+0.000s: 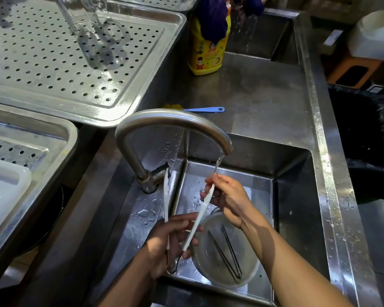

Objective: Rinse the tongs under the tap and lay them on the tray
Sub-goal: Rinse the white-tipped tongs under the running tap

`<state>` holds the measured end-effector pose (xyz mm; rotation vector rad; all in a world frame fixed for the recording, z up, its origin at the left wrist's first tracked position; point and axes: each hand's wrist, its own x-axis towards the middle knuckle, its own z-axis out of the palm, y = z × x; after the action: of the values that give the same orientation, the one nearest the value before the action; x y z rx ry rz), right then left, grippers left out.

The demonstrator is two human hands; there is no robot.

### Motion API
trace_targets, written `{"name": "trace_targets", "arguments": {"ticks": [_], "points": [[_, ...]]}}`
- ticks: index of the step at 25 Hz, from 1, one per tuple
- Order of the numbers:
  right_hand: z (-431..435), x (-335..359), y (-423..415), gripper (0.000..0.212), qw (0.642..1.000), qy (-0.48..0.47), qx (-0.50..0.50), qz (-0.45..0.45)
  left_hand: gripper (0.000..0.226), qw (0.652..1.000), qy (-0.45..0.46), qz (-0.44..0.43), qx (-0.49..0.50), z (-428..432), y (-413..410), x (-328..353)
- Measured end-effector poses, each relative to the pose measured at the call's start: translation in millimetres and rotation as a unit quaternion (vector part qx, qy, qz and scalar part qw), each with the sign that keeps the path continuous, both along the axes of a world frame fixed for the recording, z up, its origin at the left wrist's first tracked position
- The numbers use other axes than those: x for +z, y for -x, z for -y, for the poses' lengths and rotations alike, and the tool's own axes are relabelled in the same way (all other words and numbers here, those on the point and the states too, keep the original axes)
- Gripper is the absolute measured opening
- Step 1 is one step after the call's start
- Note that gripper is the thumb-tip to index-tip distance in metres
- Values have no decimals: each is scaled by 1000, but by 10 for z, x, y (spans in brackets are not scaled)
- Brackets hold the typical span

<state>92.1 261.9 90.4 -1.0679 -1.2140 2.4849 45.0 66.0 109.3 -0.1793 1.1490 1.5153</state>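
Note:
White tongs (198, 220) with a metal hinge end are held over the steel sink (295, 209). My left hand (171, 242) grips them low down near the hinge, with the two arms spread upward. My right hand (226, 196) pinches the tip of the right arm under the water running from the curved tap (164, 120). The left arm of the tongs points up beside the tap's base. A perforated steel tray (53, 63) lies at the upper left with a clear glass jug (95, 29) standing on it.
A round container (248, 278) in the sink holds thin dark tweezers (228, 253). A yellow detergent bottle (205, 49) and a blue-handled brush (204, 109) sit behind the sink. A second tray (31, 138) with a white plastic box (5, 191) is at the left. A black bin (364, 138) stands to the right.

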Motion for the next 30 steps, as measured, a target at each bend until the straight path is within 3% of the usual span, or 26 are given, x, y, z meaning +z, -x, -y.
{"name": "trace_targets", "arguments": {"ticks": [3, 8, 11, 13, 15, 17, 18, 21, 27, 30], "points": [[-2, 53, 40, 43, 997, -42, -8, 68, 34, 1000, 7, 3, 4, -2, -26, -25], [-2, 96, -107, 21, 999, 37, 6, -23, 60, 997, 71, 0, 18, -116, -3, -89], [-33, 123, -25, 19, 995, -85, -22, 54, 68, 981, 147, -121, -39, -241, -94, -163], [-11, 186, 73, 19, 985, -151, -5, 80, 67, 975, 121, -171, -73, -317, -142, -150], [17, 240, 100, 14, 984, -168, 48, 40, 58, 981, 67, -164, -81, -371, -122, -107], [46, 225, 51, 43, 978, -175, 109, -6, 44, 981, 39, -173, -74, -382, -68, -48], [40, 221, 45, 48, 974, -191, 120, -6, 42, 980, 36, -182, -73, -378, -49, -31], [-28, 269, 108, 11, 972, -228, 42, 49, 46, 977, 46, -196, -74, -356, -30, -57], [-55, 256, 147, 11, 958, -270, 69, 66, 37, 978, 22, -192, -75, -397, 20, -87], [-134, 269, 171, 17, 978, -202, 26, 55, 31, 978, 11, -191, -87, -428, 55, -75]]}}
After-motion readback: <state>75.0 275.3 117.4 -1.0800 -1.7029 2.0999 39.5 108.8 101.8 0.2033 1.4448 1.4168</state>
